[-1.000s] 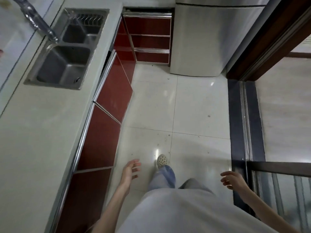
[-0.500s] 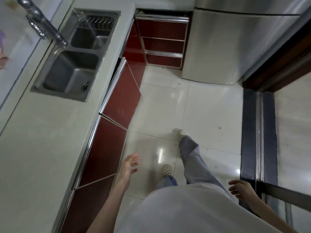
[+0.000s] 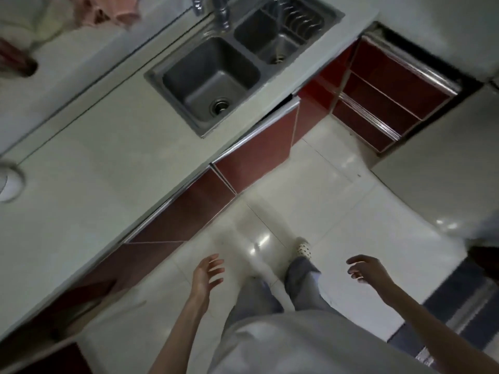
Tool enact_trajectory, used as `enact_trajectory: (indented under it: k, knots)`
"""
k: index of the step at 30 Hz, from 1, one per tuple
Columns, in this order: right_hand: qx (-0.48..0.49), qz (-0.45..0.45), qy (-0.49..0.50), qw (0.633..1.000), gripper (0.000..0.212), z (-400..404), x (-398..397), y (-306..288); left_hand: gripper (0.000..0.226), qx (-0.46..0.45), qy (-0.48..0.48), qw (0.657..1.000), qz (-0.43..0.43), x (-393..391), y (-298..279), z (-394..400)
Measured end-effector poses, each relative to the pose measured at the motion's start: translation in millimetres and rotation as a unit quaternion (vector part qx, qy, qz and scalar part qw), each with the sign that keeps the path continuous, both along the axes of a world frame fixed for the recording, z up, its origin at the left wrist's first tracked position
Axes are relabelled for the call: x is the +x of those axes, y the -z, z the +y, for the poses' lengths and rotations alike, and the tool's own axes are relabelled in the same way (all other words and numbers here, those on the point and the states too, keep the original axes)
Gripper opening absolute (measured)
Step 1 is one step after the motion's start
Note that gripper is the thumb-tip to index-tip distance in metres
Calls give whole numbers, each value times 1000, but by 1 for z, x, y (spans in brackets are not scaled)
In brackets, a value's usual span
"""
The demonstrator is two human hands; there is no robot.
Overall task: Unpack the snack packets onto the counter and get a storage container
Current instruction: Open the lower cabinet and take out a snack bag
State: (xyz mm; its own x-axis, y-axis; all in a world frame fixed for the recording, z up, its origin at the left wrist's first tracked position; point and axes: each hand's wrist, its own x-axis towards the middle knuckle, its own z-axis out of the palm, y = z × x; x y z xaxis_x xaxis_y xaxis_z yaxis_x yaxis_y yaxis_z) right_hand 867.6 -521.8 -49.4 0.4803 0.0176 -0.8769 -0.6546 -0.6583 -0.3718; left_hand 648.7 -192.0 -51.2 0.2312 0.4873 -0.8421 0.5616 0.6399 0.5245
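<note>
Both hands (left (image 3: 206, 275), right (image 3: 371, 272)) hang empty, fingers loose, over the floor (image 3: 337, 201) beside the counter (image 3: 89, 168).

We see the view swing left and tilt since a second ago: the worktop (image 3: 89, 168) now runs slantwise across the picture, and the sink (image 3: 216, 76) sits near the top middle rather than at the upper left. A pink cloth (image 3: 108, 9) and a round white rim (image 3: 9, 182) now show at the left edge. Our right hand (image 3: 368, 271) is higher and further from the edge, fingers spread; our left hand (image 3: 206, 273) is nearer the middle. One spotted shoe (image 3: 303, 248) leads.
</note>
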Motion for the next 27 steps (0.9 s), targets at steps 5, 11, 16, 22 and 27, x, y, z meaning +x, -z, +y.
enact_trajectory:
  k: [5, 11, 16, 22, 27]
  knots:
    - [33, -5, -139, 990, 23, 80, 44, -1, 29, -5, -111, 994, -7, -9, 8, -6]
    - [49, -22, -245, 968, 25, 172, 54, 19, 31, -19, -218, 975, -31, -31, 24, 11]
    - [87, -15, -285, 954, 27, 255, 31, 38, 27, -18, -312, 948, -56, -51, 44, 48]
    - [152, 17, -294, 944, 27, 352, -23, 51, 24, -6, -365, 926, -98, -62, 61, 108]
    - [190, 53, -261, 945, 24, 423, -66, 62, 20, 40, -362, 925, -111, -69, 72, 163]
